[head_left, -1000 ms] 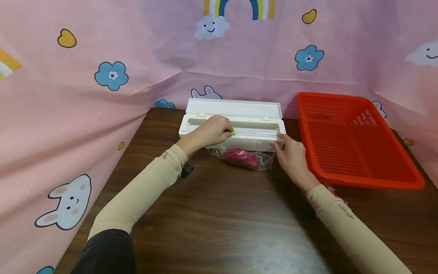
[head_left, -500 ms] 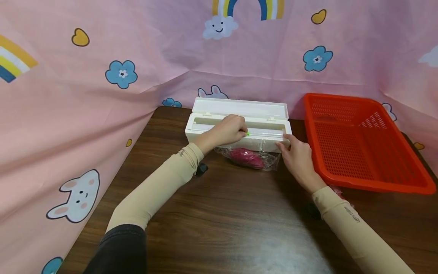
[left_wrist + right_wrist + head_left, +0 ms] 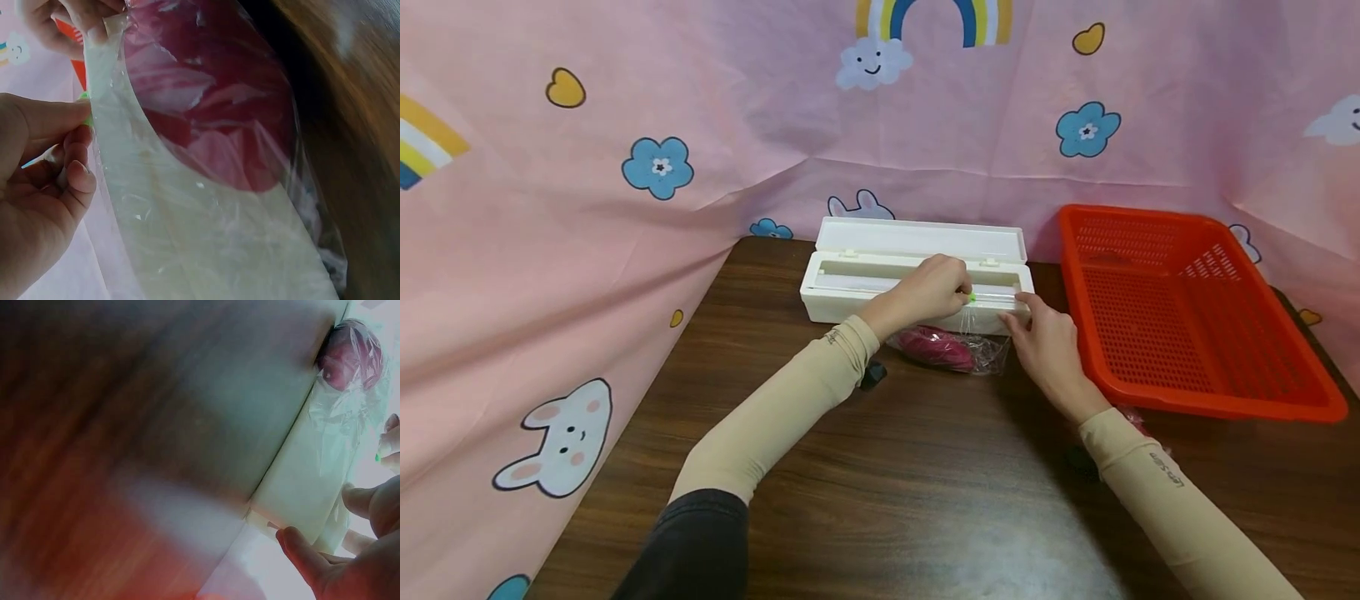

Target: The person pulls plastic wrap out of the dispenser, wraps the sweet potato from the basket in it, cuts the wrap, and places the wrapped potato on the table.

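A white cling film dispenser (image 3: 835, 307) stands at the back of the table with its lid raised and a roll inside. My left hand (image 3: 931, 287) pinches the small green cutter slider (image 3: 973, 297) on the front rail. With thumb and fingers, my right hand (image 3: 1047, 342) grips the dispenser's right front corner. From the front edge clear cling film (image 3: 992, 354) hangs down over a magenta, rounded object (image 3: 936, 347) lying against the box. The left wrist view shows that magenta object (image 3: 206, 94) close up under the wrinkled film; its kind is unclear.
A red plastic basket (image 3: 1217, 403) stands to the right, close to the right hand. Below the left forearm sits a small black object (image 3: 872, 375). Something red in film (image 3: 1131, 417) is partly hidden by the right wrist. A pink patterned cloth (image 3: 760, 108) hangs behind the table.
My left hand has slid the green cutter slider rightward along the rail, toward the right hand. The right hand has stayed at the dispenser's corner. The head view has shifted slightly.
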Demonstrator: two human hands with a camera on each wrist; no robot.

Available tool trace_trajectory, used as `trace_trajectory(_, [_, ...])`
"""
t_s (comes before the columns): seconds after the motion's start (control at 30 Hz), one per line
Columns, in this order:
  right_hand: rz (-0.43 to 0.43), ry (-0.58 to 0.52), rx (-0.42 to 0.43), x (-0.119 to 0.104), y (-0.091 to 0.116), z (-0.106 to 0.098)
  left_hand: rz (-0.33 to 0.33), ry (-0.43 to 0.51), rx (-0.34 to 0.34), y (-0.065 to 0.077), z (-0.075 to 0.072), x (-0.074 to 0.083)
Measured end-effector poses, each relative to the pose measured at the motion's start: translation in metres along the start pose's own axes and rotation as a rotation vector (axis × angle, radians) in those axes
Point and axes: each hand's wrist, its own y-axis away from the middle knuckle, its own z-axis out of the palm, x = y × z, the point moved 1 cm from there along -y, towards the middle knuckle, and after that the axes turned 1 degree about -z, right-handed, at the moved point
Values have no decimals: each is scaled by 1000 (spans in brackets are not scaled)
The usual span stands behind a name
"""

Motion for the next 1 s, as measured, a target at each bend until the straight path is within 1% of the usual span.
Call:
trace_trajectory(0.17, [18,0,0,1,2,0,6,11,4,-5,3,6])
trace_trajectory(0.5, [-19,-1,16,1,0,-1,0,12,19,-10,7,14])
trace_trajectory(0.63, [-21,-1,16,3,-1,-3,-8,38,13,-14,8,19])
trace_trajectory(0.83, [-24,-4,20,5,-1,-4,-9,20,12,-25,16,27])
trace_trajectory(1.0, [-13,-15,11,4,0,-2,-24,10,26,-34,22,38])
